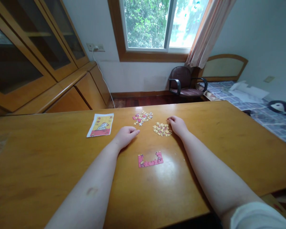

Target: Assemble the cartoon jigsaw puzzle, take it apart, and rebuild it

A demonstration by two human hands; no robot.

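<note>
Glass-fronted wooden cabinet (30,54), white wall (138,76), leafy window (145,25), peach curtain (211,31), dark office chair (183,84), checked bed (276,127)

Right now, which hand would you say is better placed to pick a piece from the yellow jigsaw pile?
The right hand, probably: its fingers rest just beside the yellow jigsaw pile. The left hand lies farther off, nearer the pink pieces.
</note>
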